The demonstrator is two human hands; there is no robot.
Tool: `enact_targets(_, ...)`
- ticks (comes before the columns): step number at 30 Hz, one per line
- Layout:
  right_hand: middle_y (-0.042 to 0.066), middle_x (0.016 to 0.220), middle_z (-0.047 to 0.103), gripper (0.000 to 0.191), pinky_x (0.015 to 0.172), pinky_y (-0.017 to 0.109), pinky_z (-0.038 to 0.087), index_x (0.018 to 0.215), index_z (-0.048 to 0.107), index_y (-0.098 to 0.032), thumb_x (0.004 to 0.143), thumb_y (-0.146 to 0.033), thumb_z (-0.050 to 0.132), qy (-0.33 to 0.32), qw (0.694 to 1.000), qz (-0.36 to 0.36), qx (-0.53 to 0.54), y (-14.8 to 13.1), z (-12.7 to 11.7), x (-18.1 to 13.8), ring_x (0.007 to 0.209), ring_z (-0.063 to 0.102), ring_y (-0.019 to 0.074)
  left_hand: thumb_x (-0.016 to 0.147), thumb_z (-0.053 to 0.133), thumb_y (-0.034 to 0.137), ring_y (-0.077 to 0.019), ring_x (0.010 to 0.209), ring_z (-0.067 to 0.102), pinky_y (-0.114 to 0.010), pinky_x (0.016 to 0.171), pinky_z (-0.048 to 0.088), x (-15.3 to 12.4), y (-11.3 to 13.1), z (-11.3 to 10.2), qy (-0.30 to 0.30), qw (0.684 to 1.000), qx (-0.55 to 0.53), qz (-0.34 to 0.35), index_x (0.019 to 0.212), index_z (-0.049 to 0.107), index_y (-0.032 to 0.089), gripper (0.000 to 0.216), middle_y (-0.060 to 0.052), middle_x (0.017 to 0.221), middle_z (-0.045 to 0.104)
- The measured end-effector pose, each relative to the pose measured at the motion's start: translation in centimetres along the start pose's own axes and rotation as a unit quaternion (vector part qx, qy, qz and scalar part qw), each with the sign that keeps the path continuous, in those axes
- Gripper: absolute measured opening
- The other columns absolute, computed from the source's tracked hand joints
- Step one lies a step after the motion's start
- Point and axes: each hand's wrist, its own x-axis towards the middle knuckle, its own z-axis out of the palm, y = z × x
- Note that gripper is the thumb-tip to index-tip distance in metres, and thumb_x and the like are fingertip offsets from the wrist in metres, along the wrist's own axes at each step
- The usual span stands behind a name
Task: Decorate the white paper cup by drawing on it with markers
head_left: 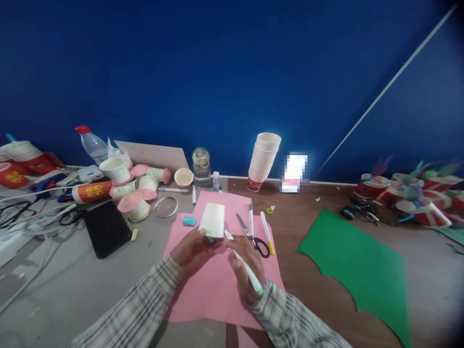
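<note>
We pinch paper cup [212, 219] in left hand [192, 249] fingers | right hand [239, 282] fingers clamp marker [250, 274] | axis near-right to far-left, tip at cup

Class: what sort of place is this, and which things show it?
Likely a craft table: pink paper, stacked paper cups, scissors; left hand holds a cup, right hand a marker.

A pixelated patch [295, 172], centre right, hides whatever stands there. Decorated cups [416, 198] at far right are blurred. The left hand [192, 249] covers the base of the paper cup [213, 220]; the right hand [253, 256] hides the middle of the marker [256, 285].
</note>
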Motion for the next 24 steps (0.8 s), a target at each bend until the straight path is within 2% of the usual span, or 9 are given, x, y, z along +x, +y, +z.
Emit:
enact_targets(5, 0.007, 0.083, 0.069, 0.033, 0.072, 0.041, 0.051, 0.1, 0.065, -0.024, 0.082, -0.04, 0.042, 0.004, 1.0, 0.001, 0.027, 0.13, 0.17, -0.05, 0.082, 0.064, 0.0264, 0.071, 0.054, 0.017, -0.0294, 0.085, 0.058, -0.041, 0.074, 0.048, -0.03, -0.1, 0.1, -0.003, 0.999, 0.033, 0.013, 0.103, 0.056, 0.009, 0.033, -0.017, 0.094, 0.065)
enact_targets(9, 0.004, 0.074, 0.068, 0.028, 0.068, 0.038, 0.052, 0.096, 0.065, -0.022, 0.08, -0.035, 0.046, 0.005, 0.996, 0.06, 0.062, 0.34, 0.11, -0.24, 0.071, 0.065, 0.0234, 0.071, 0.055, 0.017, -0.029, 0.083, 0.059, -0.042, 0.071, 0.049, -0.08, -0.04, 0.16, -0.015, 0.999, 0.042, 0.009, 0.101, 0.057, 0.012, 0.031, -0.016, 0.09, 0.066)
enact_targets(15, 0.003, 0.067, 0.07, 0.021, 0.078, 0.04, 0.049, 0.088, 0.068, -0.023, 0.077, -0.025, 0.05, 0.005, 0.995, 0.09, 0.045, 0.62, -0.08, -0.52, 0.088, 0.064, 0.027, 0.071, 0.055, 0.018, -0.0319, 0.087, 0.058, -0.041, 0.065, 0.051, -0.07, -0.07, 0.02, -0.03, 0.998, 0.057, 0.006, 0.098, 0.058, 0.01, 0.029, -0.019, 0.096, 0.064)
enact_targets(24, 0.002, 0.065, 0.071, 0.021, 0.078, 0.038, 0.05, 0.086, 0.068, -0.024, 0.075, -0.019, 0.051, 0.004, 0.995, 0.096, 0.04, 0.72, 0.03, -0.46, 0.086, 0.065, 0.0257, 0.068, 0.06, 0.02, -0.0293, 0.075, 0.06, -0.041, 0.062, 0.051, -0.07, -0.03, 0.22, -0.024, 0.997, 0.07, 0.004, 0.094, 0.06, 0.011, 0.028, -0.017, 0.088, 0.065)
